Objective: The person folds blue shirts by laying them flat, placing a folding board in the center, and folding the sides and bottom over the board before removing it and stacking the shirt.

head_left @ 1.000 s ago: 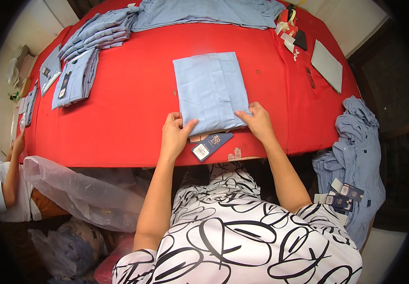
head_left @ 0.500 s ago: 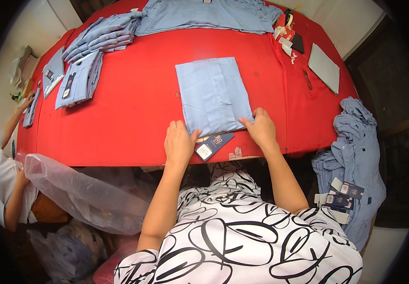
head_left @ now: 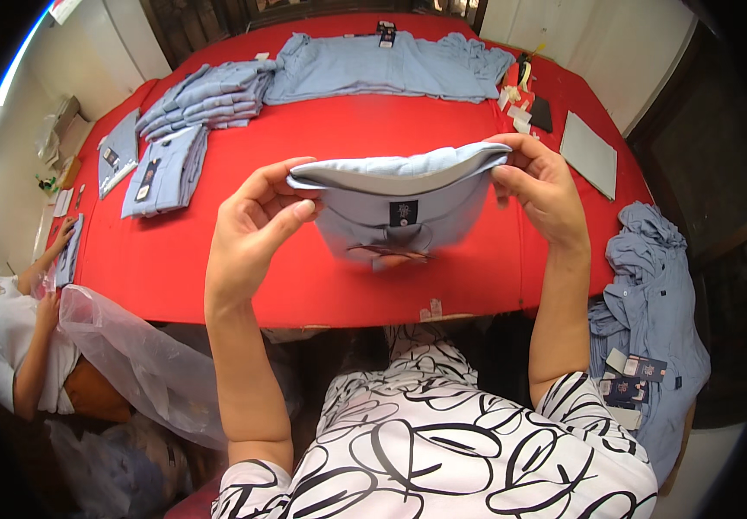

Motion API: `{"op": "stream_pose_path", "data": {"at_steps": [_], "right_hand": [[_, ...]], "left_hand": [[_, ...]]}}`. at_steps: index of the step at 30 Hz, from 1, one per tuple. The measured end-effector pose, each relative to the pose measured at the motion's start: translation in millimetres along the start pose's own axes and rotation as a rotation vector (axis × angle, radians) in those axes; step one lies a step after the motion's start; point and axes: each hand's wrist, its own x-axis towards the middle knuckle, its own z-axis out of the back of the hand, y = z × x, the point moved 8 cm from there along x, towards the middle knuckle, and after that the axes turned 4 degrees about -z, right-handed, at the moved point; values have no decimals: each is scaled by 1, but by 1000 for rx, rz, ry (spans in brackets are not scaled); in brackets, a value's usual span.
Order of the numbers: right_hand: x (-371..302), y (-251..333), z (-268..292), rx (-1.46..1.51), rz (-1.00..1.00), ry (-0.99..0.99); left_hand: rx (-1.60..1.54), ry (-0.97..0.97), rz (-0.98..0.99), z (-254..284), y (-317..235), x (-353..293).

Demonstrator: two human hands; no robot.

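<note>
A folded light-blue shirt [head_left: 399, 221] is held up off the table between my two hands, tilted so its edge faces me. My left hand [head_left: 257, 221] pinches its left corner, thumb below and fingers on top. At the opposite corner my right hand [head_left: 542, 182] grips it in the same way. A pale board-like layer shows inside the fold along the upper edge. The collar and a dark neck label [head_left: 404, 213] face me. The lower end of the shirt is blurred.
Stacked folded shirts [head_left: 205, 97] and a spread shirt [head_left: 382, 69] lie on the red table [head_left: 157, 268]. At right are a white pad [head_left: 588, 156] and piled shirts with tags [head_left: 654, 285]. A co-worker [head_left: 23, 333] sits at left, near a clear plastic bag [head_left: 140, 355].
Both hands have lifted the folded shirt from the table and tipped it up, so the collar side now shows. The hands have moved up and farther apart.
</note>
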Motion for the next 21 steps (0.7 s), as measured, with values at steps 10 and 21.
{"op": "stream_pose_path", "data": {"at_steps": [10, 21], "right_hand": [[90, -230, 9, 54, -294, -83], [51, -235, -2, 46, -407, 72]], "left_hand": [[445, -47, 355, 73, 220, 81], [14, -9, 481, 78, 255, 56]]}}
